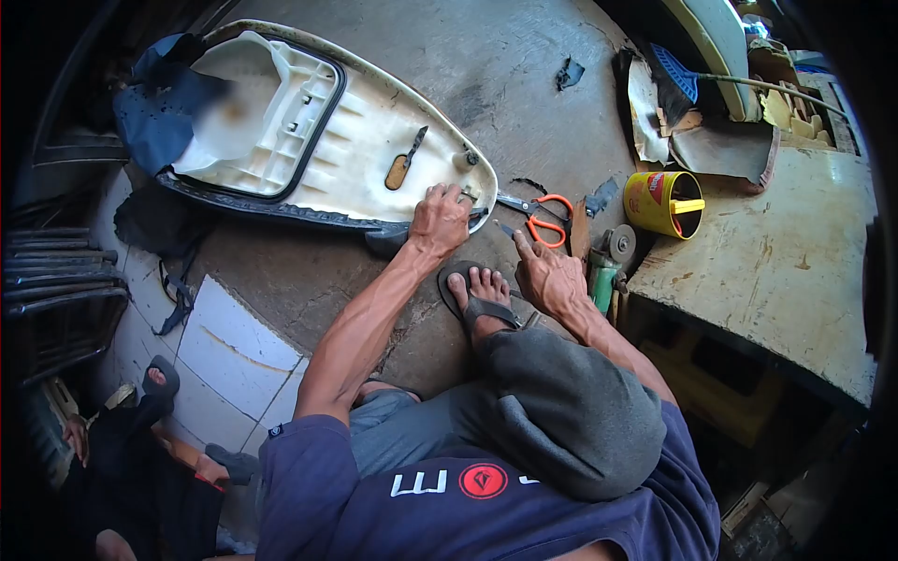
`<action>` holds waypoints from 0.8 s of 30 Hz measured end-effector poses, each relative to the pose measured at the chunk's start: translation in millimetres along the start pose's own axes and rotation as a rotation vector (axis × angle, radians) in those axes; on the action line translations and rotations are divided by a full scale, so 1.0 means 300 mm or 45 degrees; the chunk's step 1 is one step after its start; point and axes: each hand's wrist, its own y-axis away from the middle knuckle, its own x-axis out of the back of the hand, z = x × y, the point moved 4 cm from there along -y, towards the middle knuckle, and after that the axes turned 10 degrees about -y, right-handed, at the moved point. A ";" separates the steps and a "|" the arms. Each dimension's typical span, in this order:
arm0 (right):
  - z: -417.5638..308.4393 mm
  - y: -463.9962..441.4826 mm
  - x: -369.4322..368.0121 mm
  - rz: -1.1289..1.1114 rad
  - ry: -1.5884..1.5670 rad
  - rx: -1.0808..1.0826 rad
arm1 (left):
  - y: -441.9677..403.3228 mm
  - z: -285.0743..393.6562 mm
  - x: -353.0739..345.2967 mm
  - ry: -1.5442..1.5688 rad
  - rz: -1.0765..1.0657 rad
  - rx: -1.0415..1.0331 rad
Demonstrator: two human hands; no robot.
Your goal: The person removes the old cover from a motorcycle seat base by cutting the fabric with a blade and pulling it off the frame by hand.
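White plastic forms the long shell [369, 122] lying underside up on the floor, its narrow end toward us and a dark cover [318, 214] along the near edge. Our left hand [440, 220] rests on that narrow end, fingers bent and bunched at the rim; whether they pinch some of the cover, we cannot tell. Our right hand [552, 276] is just off the tip, its other fingers curled in while the index finger reaches forward along what looks like a narrow blade [506, 229]. For good work at this rim, we judge, the left fingertips should hold the edge steady and sit well behind the cutting line, with the blade kept low, taking short strokes away from them and from our sandalled foot [479, 292] close by. The finger along the blade should help us steer it and limit its depth, so that it does not skid on hard plastic. Orange-handled scissors [547, 224] lie beside the tip, near enough to crowd our right wrist, and a wooden-handled tool [398, 172] lies loose on the shell, where a jolt could make it slide.
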 end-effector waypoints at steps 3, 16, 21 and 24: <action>-0.003 -0.073 -0.008 -0.024 0.167 0.113 | -0.004 -0.006 -0.009 0.009 -0.033 0.020; -0.042 -0.057 0.012 -0.129 -0.073 -0.133 | 0.025 -0.004 -0.023 0.010 -0.127 0.008; -0.096 -0.099 -0.017 -0.058 0.687 0.129 | -0.008 -0.024 -0.021 0.047 -0.130 0.043; -0.119 -0.128 -0.025 -0.177 0.399 -0.163 | 0.002 -0.006 -0.001 0.060 -0.129 0.057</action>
